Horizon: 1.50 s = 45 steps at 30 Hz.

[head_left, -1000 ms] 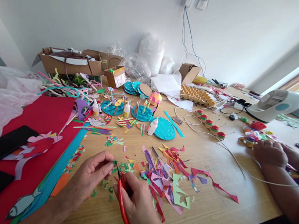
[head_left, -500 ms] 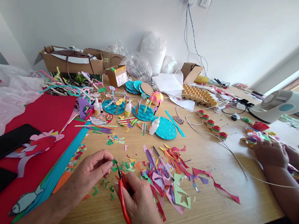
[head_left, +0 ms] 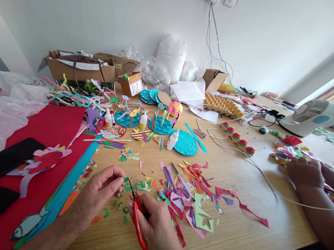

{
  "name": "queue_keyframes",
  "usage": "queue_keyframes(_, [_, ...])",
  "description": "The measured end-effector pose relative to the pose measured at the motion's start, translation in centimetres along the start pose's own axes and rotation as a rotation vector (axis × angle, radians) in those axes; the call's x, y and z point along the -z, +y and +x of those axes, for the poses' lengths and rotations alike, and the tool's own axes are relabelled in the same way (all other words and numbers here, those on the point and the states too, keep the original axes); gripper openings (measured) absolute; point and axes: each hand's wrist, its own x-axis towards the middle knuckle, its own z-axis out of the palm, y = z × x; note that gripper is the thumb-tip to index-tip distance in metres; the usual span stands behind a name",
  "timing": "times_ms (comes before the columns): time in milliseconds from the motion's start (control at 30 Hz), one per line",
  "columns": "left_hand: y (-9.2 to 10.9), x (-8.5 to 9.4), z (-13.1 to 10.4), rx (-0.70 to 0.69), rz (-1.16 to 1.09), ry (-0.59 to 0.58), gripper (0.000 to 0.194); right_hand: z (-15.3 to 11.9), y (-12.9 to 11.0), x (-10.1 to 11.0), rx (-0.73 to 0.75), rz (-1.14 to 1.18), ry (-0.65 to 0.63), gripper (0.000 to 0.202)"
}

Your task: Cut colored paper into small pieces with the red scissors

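Red-handled scissors point(head_left: 139, 224) are in my right hand point(head_left: 156, 223), its fingers wrapped round the handles. Their dark blades point up and left, toward a small piece of green paper point(head_left: 126, 179). My left hand point(head_left: 103, 188) pinches that piece between thumb and fingertips, mostly hiding it. Small green paper scraps point(head_left: 140, 185) lie on the table under and behind my hands. Right of them spreads a heap of coloured paper offcuts point(head_left: 175, 200), with a pen point(head_left: 183, 182) lying across it.
Red card point(head_left: 58, 126) with dark phones lies left. White glue bottles point(head_left: 172, 140) stand by blue discs point(head_left: 184, 143) bearing paper decorations. Egg-carton caterpillars point(head_left: 239, 140) and a white cable point(head_left: 259, 175) lie right. Another person's hands point(head_left: 304, 173) work beside a fan point(head_left: 314, 116).
My left hand with the green paper has shifted slightly left, and the scissor blades now sit a little apart from the fingertips. The other person's hands moved slightly.
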Motion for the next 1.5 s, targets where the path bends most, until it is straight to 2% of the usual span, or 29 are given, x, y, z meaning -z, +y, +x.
queue_keyframes(133, [-0.26,-0.34,-0.16,0.022,-0.026,-0.004,0.016,0.04,0.00,-0.11,-0.001,-0.006,0.001,0.026])
queue_keyframes(367, [-0.63,-0.13,0.10,-0.023,0.034,-0.034,0.014,-0.03,-0.33,0.22,0.004,-0.016,-0.026,0.022])
queue_keyframes(600, [-0.40,-0.23,-0.08,-0.025,0.083,-0.098,0.013,-0.19,-0.47,0.29,-0.014,0.005,-0.040,0.024])
queue_keyframes(900, [-0.40,-0.18,0.09,0.015,0.091,-0.106,0.012,-0.11,-0.16,0.14,-0.028,0.036,-0.045,0.026])
queue_keyframes(1500, [-1.01,0.36,-0.14,-0.001,0.044,-0.102,0.012,-0.11,0.07,0.05,-0.017,0.018,-0.048,0.025])
